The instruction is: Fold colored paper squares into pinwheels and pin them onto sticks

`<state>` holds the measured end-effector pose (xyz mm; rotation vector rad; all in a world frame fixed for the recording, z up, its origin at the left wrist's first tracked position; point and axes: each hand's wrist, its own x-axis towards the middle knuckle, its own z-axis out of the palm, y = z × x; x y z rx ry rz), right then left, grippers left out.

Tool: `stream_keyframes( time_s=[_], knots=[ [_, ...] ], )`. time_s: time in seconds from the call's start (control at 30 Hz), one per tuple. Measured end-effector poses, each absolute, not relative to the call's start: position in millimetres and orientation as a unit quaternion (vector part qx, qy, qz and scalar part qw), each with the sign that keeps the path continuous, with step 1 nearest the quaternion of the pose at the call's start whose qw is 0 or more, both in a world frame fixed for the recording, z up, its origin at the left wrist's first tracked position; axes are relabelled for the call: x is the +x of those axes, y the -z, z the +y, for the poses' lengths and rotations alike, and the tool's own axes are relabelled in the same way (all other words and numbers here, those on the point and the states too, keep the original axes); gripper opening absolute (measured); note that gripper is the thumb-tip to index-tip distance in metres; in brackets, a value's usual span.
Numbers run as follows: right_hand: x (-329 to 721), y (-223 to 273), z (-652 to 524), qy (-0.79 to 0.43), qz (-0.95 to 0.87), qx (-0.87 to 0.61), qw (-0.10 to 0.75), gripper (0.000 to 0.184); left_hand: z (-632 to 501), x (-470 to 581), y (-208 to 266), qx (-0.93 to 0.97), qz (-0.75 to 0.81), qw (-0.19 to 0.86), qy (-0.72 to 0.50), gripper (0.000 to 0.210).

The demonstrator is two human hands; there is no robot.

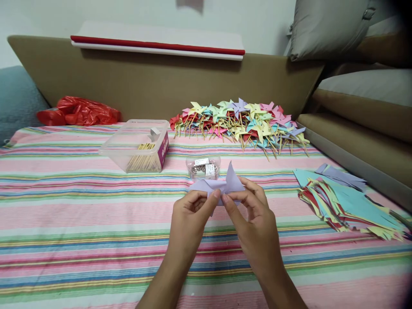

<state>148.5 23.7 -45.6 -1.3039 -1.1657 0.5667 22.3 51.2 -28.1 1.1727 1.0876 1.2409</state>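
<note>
A purple paper pinwheel (234, 182) with folded blades is held up between both hands above the striped cloth. My left hand (193, 210) pinches it near the centre, thumb on top and fingers curled behind. From the other side my right hand (252, 210) grips it, thumb and index tip meeting close to the left thumb. One blade points upward and another stretches left. No stick shows on this pinwheel, and whatever lies under the thumbs is hidden. Just beyond the hands sits a clear packet (202, 167) of small metal pieces with white labels.
A clear plastic box (131, 137) of wooden sticks stands left of centre. Finished pinwheels (238, 122) on sticks are heaped at the back right. Cut coloured paper (347, 201) is stacked at right, with dark-handled scissors (399, 216). A red plastic bag (80, 111) lies back left.
</note>
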Motion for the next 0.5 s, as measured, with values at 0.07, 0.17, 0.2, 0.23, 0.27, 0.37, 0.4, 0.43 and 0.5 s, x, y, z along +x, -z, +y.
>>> stream_keyframes(
  time_s=[0.07,0.17,0.2,0.23,0.27,0.37,0.4,0.43,0.5],
  knots=[
    [148.0,45.5,23.4,-0.247,-0.503,-0.562,0.608,0.016,51.0,21.8,27.7,0.497,0.457,0.526,-0.517,0.034],
    [146.9,45.4,23.8,-0.249,-0.499,-0.562,0.611,0.015,50.3,21.0,27.7,0.508,0.458,0.519,-0.513,0.033],
    [146.5,45.1,24.0,-0.249,-0.497,-0.562,0.612,0.015,50.2,20.8,28.0,0.512,0.461,0.514,-0.512,0.033],
    [146.1,44.5,24.2,-0.248,-0.496,-0.563,0.613,0.015,50.1,20.4,28.3,0.517,0.464,0.507,-0.511,0.033],
    [145.7,43.7,24.4,-0.247,-0.495,-0.564,0.613,0.015,50.1,20.0,28.8,0.523,0.466,0.500,-0.509,0.032],
    [145.4,40.8,24.5,-0.254,-0.488,-0.566,0.614,0.017,50.7,18.4,30.6,0.546,0.467,0.477,-0.506,0.026],
    [145.5,39.9,24.4,-0.258,-0.486,-0.566,0.614,0.017,51.1,17.9,31.1,0.555,0.466,0.469,-0.505,0.025],
    [145.6,39.3,24.3,-0.261,-0.485,-0.566,0.614,0.018,51.4,17.4,31.4,0.564,0.465,0.460,-0.505,0.024],
    [145.6,39.0,24.0,-0.263,-0.483,-0.565,0.615,0.017,51.6,16.9,31.6,0.578,0.466,0.440,-0.506,0.024]
  ],
)
